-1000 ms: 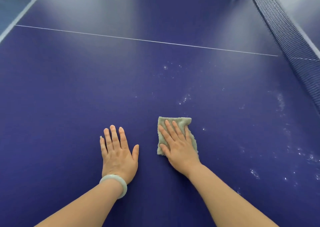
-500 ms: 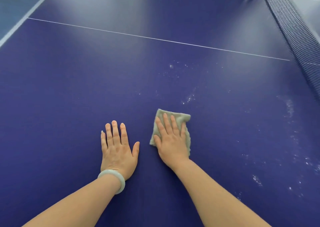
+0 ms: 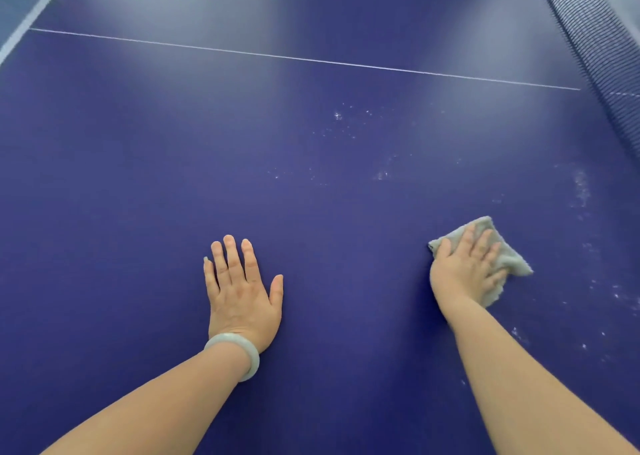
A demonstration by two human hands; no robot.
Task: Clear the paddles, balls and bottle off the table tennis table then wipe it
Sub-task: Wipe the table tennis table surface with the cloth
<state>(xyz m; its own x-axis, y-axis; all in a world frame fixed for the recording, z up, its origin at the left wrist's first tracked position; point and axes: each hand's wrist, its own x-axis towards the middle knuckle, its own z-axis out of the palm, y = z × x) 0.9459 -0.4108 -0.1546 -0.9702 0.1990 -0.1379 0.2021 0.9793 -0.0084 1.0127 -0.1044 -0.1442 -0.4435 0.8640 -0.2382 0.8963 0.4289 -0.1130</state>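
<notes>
A dark blue table tennis table (image 3: 138,184) fills the view. My right hand (image 3: 465,269) presses flat on a folded grey-green cloth (image 3: 512,262) at the right of the table, fingers spread over it. My left hand (image 3: 240,291) lies flat on the bare table surface to the left, fingers straight, a pale bangle on its wrist. White dusty specks (image 3: 581,191) lie on the surface beyond and to the right of the cloth. No paddles, balls or bottle are in view.
The net (image 3: 595,38) runs along the upper right. A thin white centre line (image 3: 311,60) crosses the table farther away. The table's white edge (image 3: 27,21) shows at the upper left.
My right hand has slid the cloth to the right, away from my left hand. My left hand has stayed flat in place.
</notes>
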